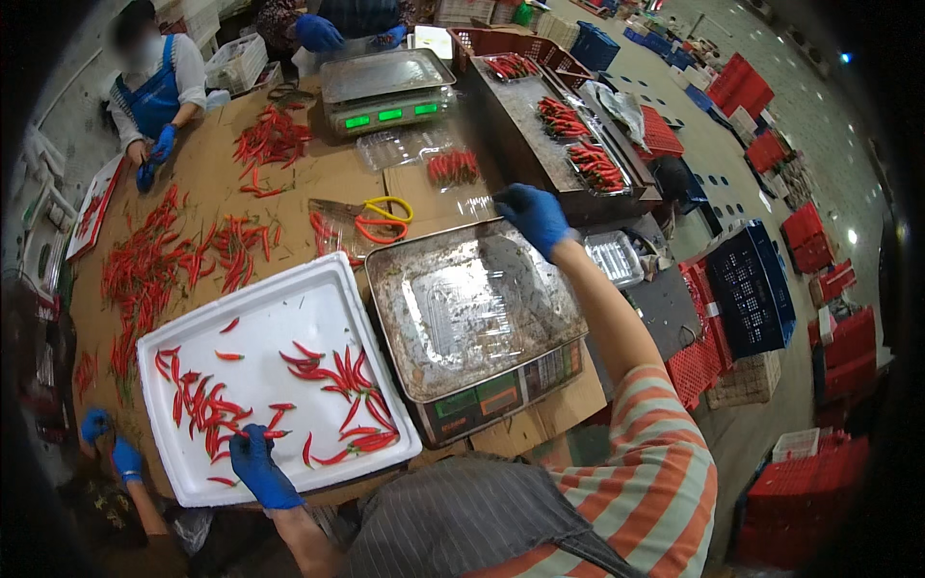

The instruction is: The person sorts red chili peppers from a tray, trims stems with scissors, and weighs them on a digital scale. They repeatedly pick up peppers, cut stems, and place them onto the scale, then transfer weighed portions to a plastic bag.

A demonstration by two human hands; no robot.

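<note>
A white foam tray (267,332) with scattered red chili peppers (209,408) lies before me. My left hand (259,462), in a blue glove, is shut on a red chili pepper (273,434) over the tray's near part. To the right, a clear plastic container (462,318) sits on the worn metal pan of a weighing scale (412,372). My right hand (535,215), also gloved in blue, is over the scale's far right corner; its fingers are partly hidden, so whether it holds anything cannot be told. Just beyond lies a bundle of chilies (453,168) in clear plastic.
Scissors (383,219) with yellow and red handles lie beyond the tray. Loose chilies (148,267) cover the cardboard at left. A second scale (386,79) stands at the back, near a metal ledge (527,105) with packed chilies. Co-workers' gloved hands are at left and at the back.
</note>
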